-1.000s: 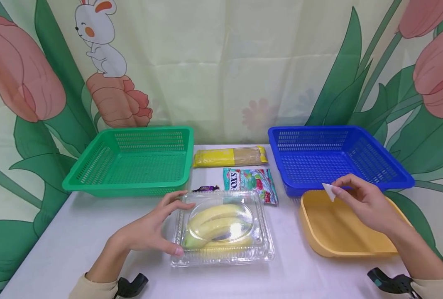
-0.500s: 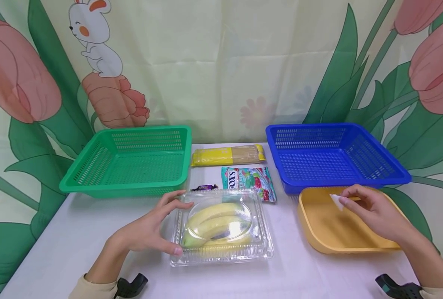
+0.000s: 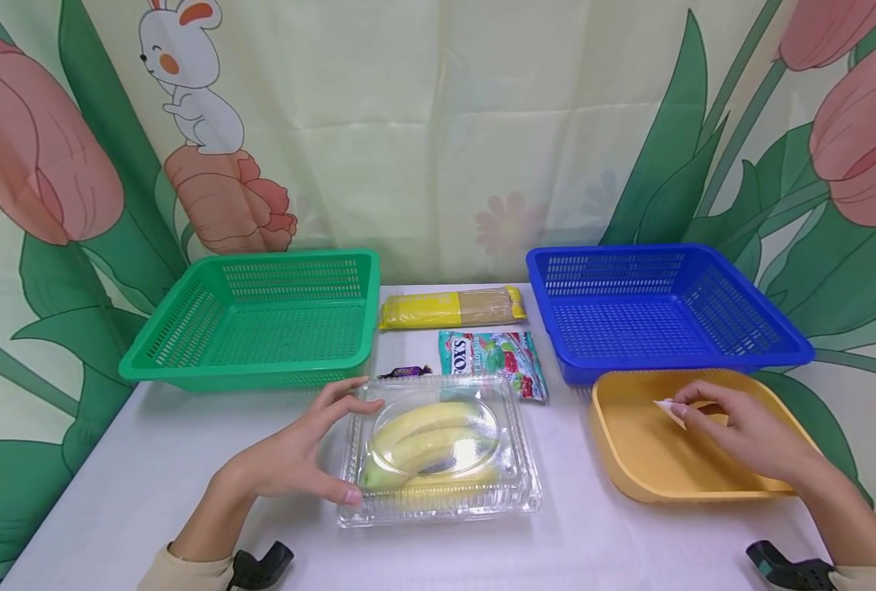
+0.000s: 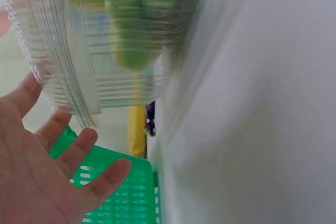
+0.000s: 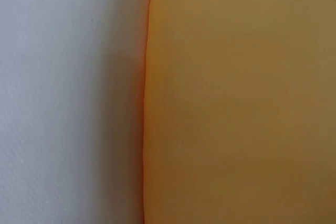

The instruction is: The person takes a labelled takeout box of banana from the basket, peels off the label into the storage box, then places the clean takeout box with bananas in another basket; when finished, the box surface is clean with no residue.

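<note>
A clear plastic clamshell box (image 3: 519,460) with bananas (image 3: 423,447) inside lies closed at the front middle of the table. Spread around its left side, my left hand (image 3: 297,455) touches the edge with thumb and fingertips; the left wrist view shows the fingers (image 4: 79,150) fairly straight by the box's rim. My right hand (image 3: 740,431) pinches a small white pointed scrap, like folded paper (image 3: 670,410), low over the inside of the yellow-orange tray (image 3: 630,484). Only the tray's side (image 5: 236,98) and white cloth show in the right wrist view.
A green basket (image 3: 253,373) stands back left, a blue basket (image 3: 674,361) back right, just behind the tray. Between them lie a yellow packet of noodle-like sticks (image 3: 452,309), a teal candy bag (image 3: 493,357) and a small purple-wrapped candy (image 3: 405,372).
My right hand has moved right and down, carrying the white scrap from the tray's back rim to low inside it. The left hand and the box stay put.
</note>
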A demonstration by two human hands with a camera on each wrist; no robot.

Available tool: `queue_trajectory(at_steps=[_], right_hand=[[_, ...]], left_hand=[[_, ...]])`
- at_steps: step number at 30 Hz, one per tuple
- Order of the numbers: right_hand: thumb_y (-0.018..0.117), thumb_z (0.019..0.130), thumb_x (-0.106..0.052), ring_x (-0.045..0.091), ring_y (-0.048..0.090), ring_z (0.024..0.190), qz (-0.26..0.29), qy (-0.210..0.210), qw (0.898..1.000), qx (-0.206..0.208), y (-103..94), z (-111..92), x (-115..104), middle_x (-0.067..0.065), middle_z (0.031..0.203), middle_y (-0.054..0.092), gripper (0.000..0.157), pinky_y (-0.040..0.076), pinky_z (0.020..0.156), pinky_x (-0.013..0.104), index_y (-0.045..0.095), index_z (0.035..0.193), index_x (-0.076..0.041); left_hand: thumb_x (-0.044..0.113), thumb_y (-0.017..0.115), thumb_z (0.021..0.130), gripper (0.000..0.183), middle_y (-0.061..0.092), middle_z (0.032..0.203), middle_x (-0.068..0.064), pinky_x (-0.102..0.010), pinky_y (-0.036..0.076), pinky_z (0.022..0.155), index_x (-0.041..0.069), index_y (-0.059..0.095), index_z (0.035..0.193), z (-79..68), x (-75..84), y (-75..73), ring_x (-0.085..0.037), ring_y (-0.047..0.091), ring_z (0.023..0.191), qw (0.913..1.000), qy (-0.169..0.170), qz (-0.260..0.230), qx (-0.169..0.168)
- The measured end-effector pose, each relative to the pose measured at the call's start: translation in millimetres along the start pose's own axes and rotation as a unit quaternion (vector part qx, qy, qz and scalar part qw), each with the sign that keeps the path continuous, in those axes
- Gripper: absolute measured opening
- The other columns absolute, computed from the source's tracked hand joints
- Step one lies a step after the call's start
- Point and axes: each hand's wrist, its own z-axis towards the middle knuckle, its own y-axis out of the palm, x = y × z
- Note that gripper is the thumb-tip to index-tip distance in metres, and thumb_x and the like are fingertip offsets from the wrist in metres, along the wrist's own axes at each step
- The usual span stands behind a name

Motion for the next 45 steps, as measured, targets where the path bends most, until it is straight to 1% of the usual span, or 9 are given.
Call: queue_trajectory(at_steps=[5,11,14,18,20,25,30,40,45], right_hand=[[0.072,0.097,-0.011,-0.009,0.055,0.096,-0.022,0.002,1.0,-0.003,-1.1,-1.3,7.3,-0.009,0.099,0.07,0.014,0.051,0.077,0.019,0.072,0.099,-0.024],[0.072,0.097,-0.015,-0.006,0.055,0.094,-0.051,-0.002,0.999,0.001,0.0,-0.9,14.0,-0.009,0.098,0.07,0.012,0.046,0.08,0.012,0.073,0.097,-0.027],[0.071,0.098,-0.018,-0.003,0.055,0.089,-0.065,0.004,0.998,-0.013,0.8,-0.2,16.3,-0.011,0.097,0.068,0.008,0.046,0.079,0.013,0.073,0.097,-0.026],[0.069,0.1,-0.025,0.002,0.054,0.084,-0.062,0.034,0.996,-0.059,2.0,-0.3,18.6,-0.009,0.097,0.066,0.002,0.048,0.073,0.019,0.072,0.1,-0.024],[0.07,0.099,-0.026,0.003,0.053,0.083,-0.059,0.048,0.995,-0.072,2.7,-0.3,19.4,-0.009,0.096,0.066,0.003,0.048,0.072,0.02,0.072,0.1,-0.024],[0.072,0.097,-0.023,0.001,0.055,0.086,-0.049,0.041,0.995,-0.083,1.4,0.0,21.1,-0.009,0.1,0.067,0.005,0.052,0.076,0.02,0.072,0.103,-0.023],[0.075,0.095,-0.031,0.0,0.056,0.09,-0.047,0.055,0.992,-0.104,1.0,-1.7,21.8,-0.01,0.104,0.067,0.012,0.052,0.079,0.022,0.073,0.105,-0.025],[0.081,0.089,-0.032,0.004,0.057,0.095,-0.045,0.037,0.994,-0.096,3.0,0.0,23.8,-0.005,0.107,0.067,0.017,0.049,0.084,0.02,0.072,0.103,-0.026],[0.083,0.087,-0.032,0.004,0.053,0.103,-0.032,0.036,0.995,-0.086,3.3,-2.2,23.5,0.003,0.117,0.066,0.024,0.041,0.087,0.015,0.073,0.107,-0.027]], left_hand=[[0.041,0.094,0.07,0.097,0.011,0.168,-0.001,-0.08,0.029,0.106,0.029,0.046,0.153,0.9,0.4,-0.1,-0.042,0.012,0.153,1.0,-0.002,0.002,-0.001],[0.039,0.094,0.07,0.097,0.012,0.168,-0.006,-0.079,0.03,0.105,0.028,0.045,0.153,0.8,-1.2,-0.2,-0.043,0.013,0.152,0.9999,0.008,0.006,-0.001],[0.04,0.094,0.07,0.097,0.012,0.168,-0.008,-0.079,0.03,0.104,0.03,0.045,0.153,0.6,-1.8,-0.3,-0.043,0.013,0.152,0.9999,0.009,0.006,0.001],[0.04,0.094,0.07,0.096,0.012,0.168,-0.009,-0.08,0.03,0.104,0.032,0.045,0.152,0.1,-1.9,-0.1,-0.043,0.013,0.152,1.0,0.008,0.003,0.0],[0.039,0.094,0.07,0.096,0.012,0.168,-0.008,-0.08,0.03,0.105,0.033,0.045,0.152,-0.2,-1.8,-0.2,-0.043,0.013,0.152,1.0,0.005,0.001,-0.002],[0.039,0.094,0.07,0.096,0.012,0.168,-0.005,-0.08,0.03,0.104,0.032,0.045,0.152,-0.3,-1.1,-0.6,-0.043,0.013,0.152,1.0,0.0,-0.002,-0.004],[0.039,0.094,0.071,0.095,0.011,0.168,-0.006,-0.081,0.029,0.105,0.03,0.046,0.152,0.1,-0.1,-0.3,-0.043,0.012,0.152,1.0,0.0,-0.003,-0.005],[0.042,0.094,0.071,0.095,0.012,0.168,-0.003,-0.081,0.029,0.105,0.035,0.045,0.152,-0.2,-1.1,0.4,-0.042,0.012,0.152,0.9999,-0.01,-0.001,-0.004],[0.04,0.094,0.071,0.095,0.011,0.168,-0.005,-0.082,0.028,0.104,0.033,0.045,0.152,0.9,-1.9,0.0,-0.043,0.011,0.152,1.0,-0.004,-0.002,-0.003]])
